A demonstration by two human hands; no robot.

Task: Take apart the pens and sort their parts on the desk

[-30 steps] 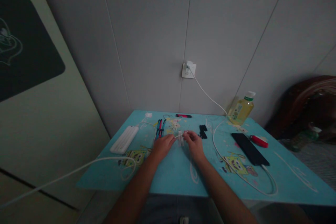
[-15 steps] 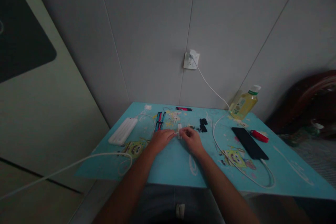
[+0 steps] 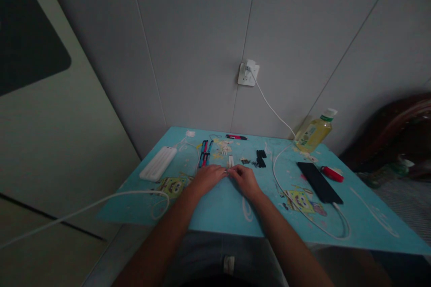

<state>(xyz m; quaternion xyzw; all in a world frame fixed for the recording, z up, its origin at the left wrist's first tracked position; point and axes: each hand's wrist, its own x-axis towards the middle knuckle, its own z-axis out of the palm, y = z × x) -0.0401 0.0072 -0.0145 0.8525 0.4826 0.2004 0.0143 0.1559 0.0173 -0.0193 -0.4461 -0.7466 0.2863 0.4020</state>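
Note:
My left hand [image 3: 211, 176] and my right hand [image 3: 244, 178] meet at the middle of the table, fingertips pinched close together. Whatever small piece sits between them is too small and dim to name. Just beyond the fingertips lie several thin white sticks [image 3: 230, 161] side by side. To the left of them is a group of blue, red and black pen-like tubes [image 3: 205, 153]. On the right are short black pieces [image 3: 261, 158], with small dark and metallic bits [image 3: 245, 161] between those and my right hand.
A white power bank [image 3: 158, 163] with a cable lies on the left of the blue table [image 3: 222, 219]. A red and black pen-like item [image 3: 236, 137] is near the wall. On the right are a yellow bottle [image 3: 314, 132], a phone [image 3: 319, 182], a red object [image 3: 332, 174] and a looping white cable [image 3: 274, 168].
My right hand has shifted slightly left, bringing both sets of fingertips together. The white sticks and small bits beyond now show more clearly. The camera view has moved a little.

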